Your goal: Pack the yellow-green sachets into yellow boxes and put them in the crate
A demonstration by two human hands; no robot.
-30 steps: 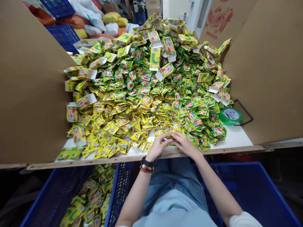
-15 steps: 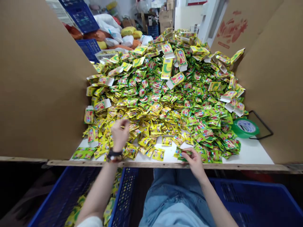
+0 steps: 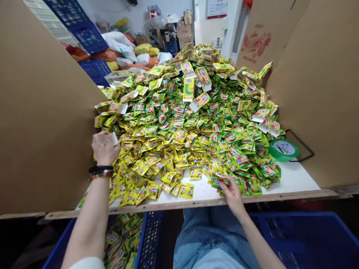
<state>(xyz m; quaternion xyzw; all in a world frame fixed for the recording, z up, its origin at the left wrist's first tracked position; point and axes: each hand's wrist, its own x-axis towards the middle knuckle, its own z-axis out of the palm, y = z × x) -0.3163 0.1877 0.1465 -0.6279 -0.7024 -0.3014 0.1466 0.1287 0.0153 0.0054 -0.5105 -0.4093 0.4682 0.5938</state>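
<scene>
My left hand (image 3: 106, 147) is closed at the left edge of the heap, beside the cardboard wall. Between its fingers shows the white flap of a small box (image 3: 114, 138); the rest of that box is hidden behind the hand. Near the front edge of the table, my right hand (image 3: 232, 192) pinches green candy packets (image 3: 220, 182) between thumb and fingers; how many is unclear. Yellow packets (image 3: 186, 190) lie to the left of it, and green packets (image 3: 254, 185) lie close by on its right.
Small yellow boxes (image 3: 189, 89) rest on top of the heap. A roll of green tape (image 3: 284, 149) lies at right by a black wire frame (image 3: 305, 145). Cardboard walls (image 3: 316, 112) flank the white tabletop (image 3: 297, 179). Blue crates (image 3: 153, 235) stand below the edge, the left one holding packets.
My left hand has moved left from above the yellow packets to the small boxes at the heap's edge. My right hand keeps its packets near the front edge. The view has shifted slightly.
</scene>
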